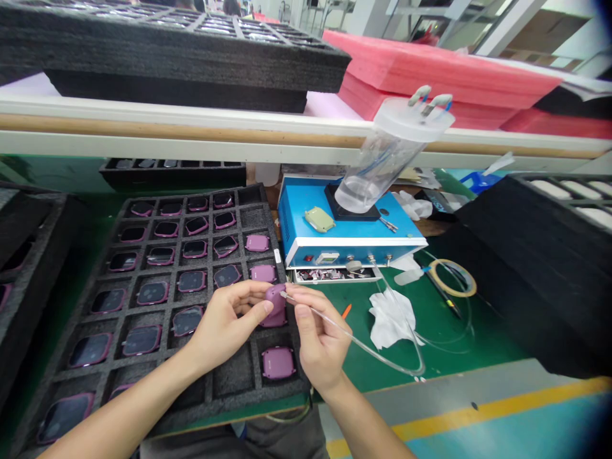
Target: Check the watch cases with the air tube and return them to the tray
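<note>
My left hand (228,322) grips a purple smartwatch case (274,296) between thumb and fingers, above the right side of the black foam tray (229,403). My right hand (321,341) is closed around the end of a clear thin tube (366,347), its pale tip close to or touching the case's edge; I cannot tell which. Under the held case lies another purple case, partly hidden. A further purple case (278,363) rests back-up in the tray's near right compartment. Several dark-screened purple watches (153,292) fill compartments to the left.
Behind the tray stands a blue machine (306,245) with a light green case (319,220) and a clear cylinder (377,159) on top. Its open drawer (335,275) holds small parts. Crumpled white tissue (393,317) and a tape roll (453,278) lie right. A shelf edge (191,137) crosses overhead.
</note>
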The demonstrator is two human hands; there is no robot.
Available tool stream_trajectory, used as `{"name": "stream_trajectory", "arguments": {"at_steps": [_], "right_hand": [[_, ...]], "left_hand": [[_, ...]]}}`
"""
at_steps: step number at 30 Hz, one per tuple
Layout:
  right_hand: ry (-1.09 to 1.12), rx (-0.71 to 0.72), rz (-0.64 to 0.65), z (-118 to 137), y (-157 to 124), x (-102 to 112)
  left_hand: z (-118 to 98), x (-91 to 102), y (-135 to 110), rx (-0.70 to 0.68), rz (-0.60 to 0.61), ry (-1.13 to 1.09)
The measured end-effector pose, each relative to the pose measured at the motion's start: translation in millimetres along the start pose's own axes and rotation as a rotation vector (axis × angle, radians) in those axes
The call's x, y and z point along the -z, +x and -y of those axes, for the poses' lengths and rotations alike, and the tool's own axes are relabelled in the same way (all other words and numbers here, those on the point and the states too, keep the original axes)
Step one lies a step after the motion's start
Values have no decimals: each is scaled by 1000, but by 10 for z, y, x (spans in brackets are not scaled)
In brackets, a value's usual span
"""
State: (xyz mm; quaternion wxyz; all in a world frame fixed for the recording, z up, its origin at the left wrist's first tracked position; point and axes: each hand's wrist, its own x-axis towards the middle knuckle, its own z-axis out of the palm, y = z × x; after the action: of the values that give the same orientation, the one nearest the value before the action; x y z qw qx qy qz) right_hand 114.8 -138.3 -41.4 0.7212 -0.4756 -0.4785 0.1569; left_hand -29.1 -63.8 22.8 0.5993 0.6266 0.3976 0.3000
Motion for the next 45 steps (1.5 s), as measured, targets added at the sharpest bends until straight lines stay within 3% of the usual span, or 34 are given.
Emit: {"name": "stream_trajectory", "arguments": {"at_steps": [14, 19, 21, 24, 27, 29, 32, 35, 38, 40, 43, 45], "right_hand": [[29, 2, 18, 3, -7, 7], [53, 19, -20, 6, -76, 34], [66, 9, -38, -1, -108, 47], [57, -10, -33, -14, -136, 55], [44, -29, -7, -25, -143, 56], [44, -36, 0, -29, -144, 58], [59, -40, -6, -25, -145, 63], [76, -53, -10, -12, -138, 61], [77, -58, 9, -9, -130, 50], [71, -54, 16, -17, -132, 42], [62, -49, -9, -36, -140, 34], [57, -37, -42, -42, -138, 31]], "left_hand": [[31, -31, -27, -11, -11, 33], [-161, 73, -16, -74, -18, 343], [-297, 178, 213, -170, -52, 554], [-447, 332, 852, -336, -138, 865], [-483, 421, 1496, -295, -68, 982], [-463, 460, 1674, -274, -38, 999], [-398, 534, 1407, -289, -67, 1016], [-312, 588, 757, -282, -111, 1109], [-218, 563, 234, -178, -5, 1284], [-180, 515, 95, -123, 25, 1335], [-208, 446, 102, -119, -9, 1347], [-244, 398, 136, -171, -82, 1203]]}}
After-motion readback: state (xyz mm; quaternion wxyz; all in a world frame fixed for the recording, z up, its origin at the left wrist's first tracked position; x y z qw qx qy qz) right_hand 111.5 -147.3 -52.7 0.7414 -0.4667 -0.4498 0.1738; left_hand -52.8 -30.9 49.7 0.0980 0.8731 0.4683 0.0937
